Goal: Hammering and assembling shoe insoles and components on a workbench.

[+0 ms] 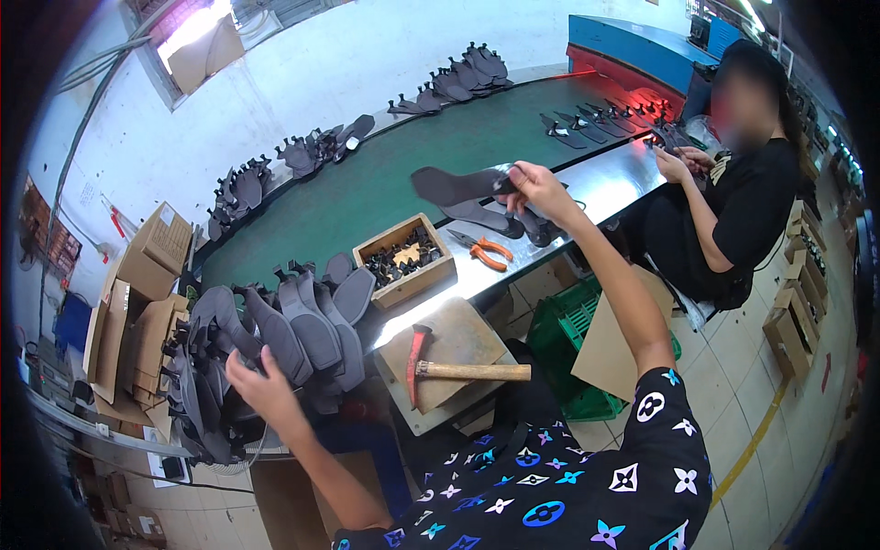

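Observation:
My right hand (543, 192) pinches the heel end of a dark grey shoe insole (449, 186), raised over the metal edge of the bench. Under it lie more dark insoles (486, 218). My left hand (264, 390) has its fingers apart, right by a big heap of dark insoles (284, 330) with black clips at their ends; whether it touches them I cannot tell. Between the hands stands a wooden box (403, 261) of small black clips. Orange-handled pliers (486, 250) lie beside it. A hammer (449, 368) with a red head rests on a flat block (458, 330) before me.
Rows of insoles (454, 81) line the far side of the green belt (385, 188). A co-worker (752, 183) sits at the right, handling a dark piece. Cardboard boxes (147, 247) stand at the left. A green crate (559, 353) and a cardboard sheet (623, 335) are below the bench.

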